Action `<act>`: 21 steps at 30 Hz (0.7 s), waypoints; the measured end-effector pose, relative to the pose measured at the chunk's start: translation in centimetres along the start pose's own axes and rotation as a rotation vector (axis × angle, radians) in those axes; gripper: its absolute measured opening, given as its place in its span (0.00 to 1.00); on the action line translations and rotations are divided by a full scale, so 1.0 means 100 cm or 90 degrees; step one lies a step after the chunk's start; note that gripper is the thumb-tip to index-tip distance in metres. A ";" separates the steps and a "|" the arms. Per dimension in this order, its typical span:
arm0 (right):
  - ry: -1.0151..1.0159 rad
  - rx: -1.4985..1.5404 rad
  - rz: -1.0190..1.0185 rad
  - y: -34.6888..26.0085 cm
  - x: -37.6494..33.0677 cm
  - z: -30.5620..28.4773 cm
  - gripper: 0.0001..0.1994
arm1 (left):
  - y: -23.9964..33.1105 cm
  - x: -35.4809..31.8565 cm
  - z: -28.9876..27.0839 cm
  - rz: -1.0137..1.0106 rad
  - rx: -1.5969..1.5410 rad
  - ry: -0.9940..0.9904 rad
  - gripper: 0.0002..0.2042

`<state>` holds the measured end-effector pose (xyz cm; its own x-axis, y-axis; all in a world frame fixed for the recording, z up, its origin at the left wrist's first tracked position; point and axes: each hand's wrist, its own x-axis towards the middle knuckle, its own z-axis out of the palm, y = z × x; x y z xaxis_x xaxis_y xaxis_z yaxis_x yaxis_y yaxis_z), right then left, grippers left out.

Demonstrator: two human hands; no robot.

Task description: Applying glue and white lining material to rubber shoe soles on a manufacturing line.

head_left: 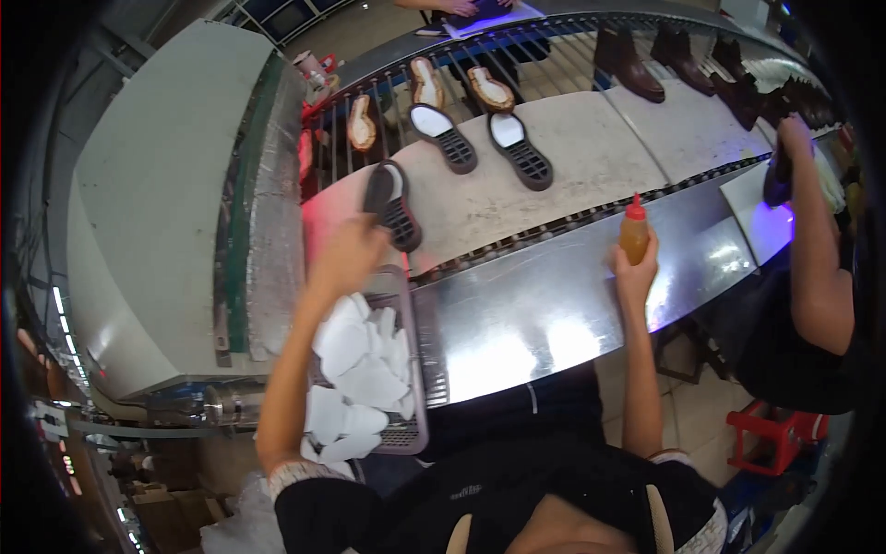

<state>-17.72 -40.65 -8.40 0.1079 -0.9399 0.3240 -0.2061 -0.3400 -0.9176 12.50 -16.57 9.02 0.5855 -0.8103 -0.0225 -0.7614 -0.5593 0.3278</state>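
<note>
Shoe sole (392,205), black with a ribbed tread, sits tilted at the near left end of the pale conveyor belt (591,157), and our left hand (349,251) is closed on its lower end, lifting that edge off the belt. Our right hand (635,270) is wrapped around an amber squeeze bottle (634,233) with a red pointed cap, holding it upright over the shiny metal table (544,314) that runs along the near side of the belt. The two hands are well apart, one at each end of the table.

Just below our left forearm we see a grey mesh basket (415,369) heaped with white flat insert pieces (355,369). Farther up the belt lie two more black soles (480,143), side by side, each showing a white patch at the heel end. Beyond them, on the bars of a roller rack, rest three tan soles (425,88). Brown boots (637,65) stand in a row toward the far right of the belt.

At the right edge another person's arm (817,249) reaches down to a dark item on a white surface lit violet. A large grey-green machine housing (157,203) fills the left side, and a red stool (775,439) stands on the floor at lower right.
</note>
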 end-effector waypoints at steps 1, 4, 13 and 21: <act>-0.017 0.027 0.046 -0.005 0.000 0.000 0.28 | 0.035 -0.019 0.006 0.059 -0.015 -0.012 0.18; -0.029 -0.016 0.068 -0.019 0.001 -0.011 0.27 | 0.087 -0.039 0.073 0.121 0.019 -0.174 0.22; -0.045 -0.042 0.074 -0.026 -0.002 0.002 0.27 | -0.019 0.111 0.100 -0.037 0.313 -0.013 0.37; -0.005 -0.070 0.086 -0.011 -0.007 0.007 0.28 | -0.151 0.162 0.092 -0.037 0.106 -0.052 0.39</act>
<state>-16.91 -39.57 -7.79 0.0799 -0.9773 0.1964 -0.3245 -0.2118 -0.9219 30.94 -22.90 -4.97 0.6113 -0.7830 -0.1152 -0.7660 -0.6219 0.1629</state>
